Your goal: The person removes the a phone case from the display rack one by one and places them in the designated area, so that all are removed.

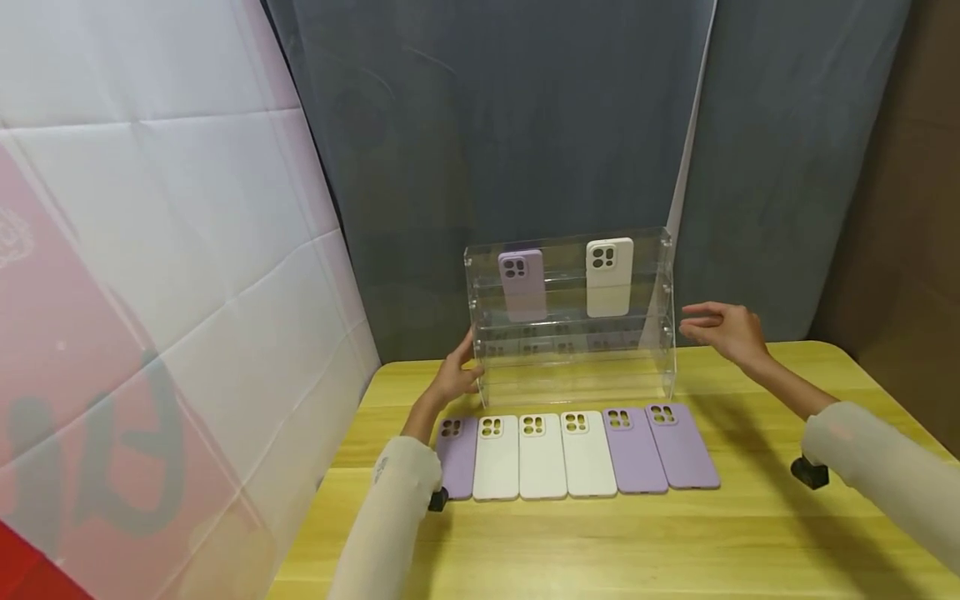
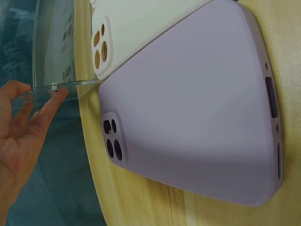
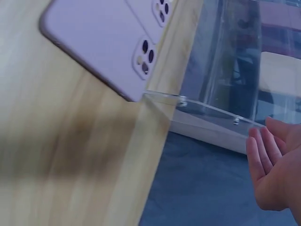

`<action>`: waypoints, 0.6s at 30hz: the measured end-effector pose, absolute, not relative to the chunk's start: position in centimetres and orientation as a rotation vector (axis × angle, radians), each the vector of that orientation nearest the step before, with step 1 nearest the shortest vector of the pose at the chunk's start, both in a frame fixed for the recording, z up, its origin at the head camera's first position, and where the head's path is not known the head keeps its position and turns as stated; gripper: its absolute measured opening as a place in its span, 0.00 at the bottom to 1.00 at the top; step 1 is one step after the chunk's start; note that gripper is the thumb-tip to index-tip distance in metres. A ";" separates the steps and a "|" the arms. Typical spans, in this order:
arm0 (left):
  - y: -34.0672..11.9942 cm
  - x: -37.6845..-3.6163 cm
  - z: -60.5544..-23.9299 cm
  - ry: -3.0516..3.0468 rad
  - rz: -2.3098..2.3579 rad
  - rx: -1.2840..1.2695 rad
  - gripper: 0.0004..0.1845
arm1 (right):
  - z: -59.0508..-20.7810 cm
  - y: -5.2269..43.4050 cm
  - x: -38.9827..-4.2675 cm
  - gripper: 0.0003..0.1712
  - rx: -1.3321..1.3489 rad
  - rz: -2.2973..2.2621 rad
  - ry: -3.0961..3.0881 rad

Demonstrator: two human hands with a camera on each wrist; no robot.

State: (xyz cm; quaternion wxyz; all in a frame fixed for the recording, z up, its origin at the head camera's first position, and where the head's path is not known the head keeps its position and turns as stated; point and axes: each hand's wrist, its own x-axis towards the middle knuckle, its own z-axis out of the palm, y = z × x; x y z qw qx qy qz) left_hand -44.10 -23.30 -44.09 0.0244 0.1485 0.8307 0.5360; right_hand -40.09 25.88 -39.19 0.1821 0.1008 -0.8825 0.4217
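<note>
A clear tiered display stand (image 1: 573, 387) rises at the back of the table. Its upper part bears a lilac phone case (image 1: 527, 296) and, to the right, a white phone case (image 1: 609, 292). My left hand (image 1: 454, 377) grips the stand's left side panel, thumb in front and fingers toward the back. Beside the stand's right side, my right hand (image 1: 729, 332) is raised with fingers nearly straight and nothing in them. In the right wrist view its fingertips (image 3: 254, 134) are right at the panel's edge.
Before the stand lies a row of phone cases: a lilac one (image 1: 457, 467) at left, three white ones (image 1: 542, 467) in the middle, two lilac ones (image 1: 686, 457) at right. Grey curtain (image 1: 562, 108) hangs behind the wooden table (image 1: 555, 550); printed white fabric (image 1: 217, 208) stands left.
</note>
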 end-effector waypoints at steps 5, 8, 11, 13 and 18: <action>-23.4 -44.2 -43.8 2.590 1.643 0.479 0.48 | -37.4 25.0 -40.7 0.22 0.327 1.148 -2.459; -23.4 -44.3 -44.0 2.585 1.643 0.467 0.47 | -36.5 24.3 -41.2 0.22 0.342 1.134 -2.440; -23.4 -44.3 -44.1 2.572 1.661 0.442 0.47 | -35.6 23.5 -41.8 0.22 0.327 1.116 -2.426; -23.4 -44.3 -44.2 2.571 1.667 0.433 0.47 | -35.1 22.9 -42.1 0.23 0.313 1.108 -2.415; -23.4 -44.3 -44.3 2.576 1.657 0.448 0.47 | -33.9 21.4 -42.9 0.24 0.306 1.109 -2.381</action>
